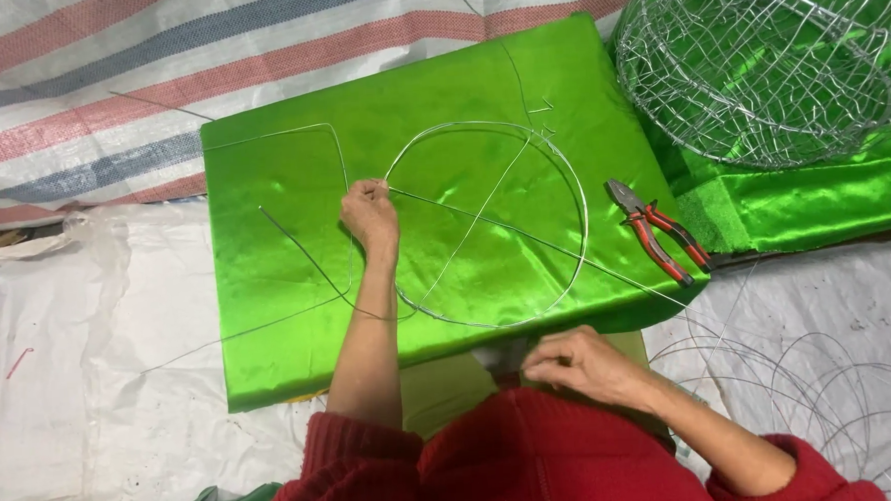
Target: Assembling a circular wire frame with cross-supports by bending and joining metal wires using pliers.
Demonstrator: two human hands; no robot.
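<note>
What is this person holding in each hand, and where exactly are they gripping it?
The left hand pinches the wire ring at its far left edge, where a straight wire meets it. Whether the right hand, near the body, holds anything cannot be told.

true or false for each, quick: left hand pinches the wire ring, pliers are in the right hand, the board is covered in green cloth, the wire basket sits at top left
1. The left hand pinches the wire ring at its left side. True.
2. The pliers are in the right hand. False: they lie on the green cloth, by its right edge, apart from that hand.
3. The board is covered in green cloth. True.
4. The wire basket sits at top left. False: it is at top right.
</note>
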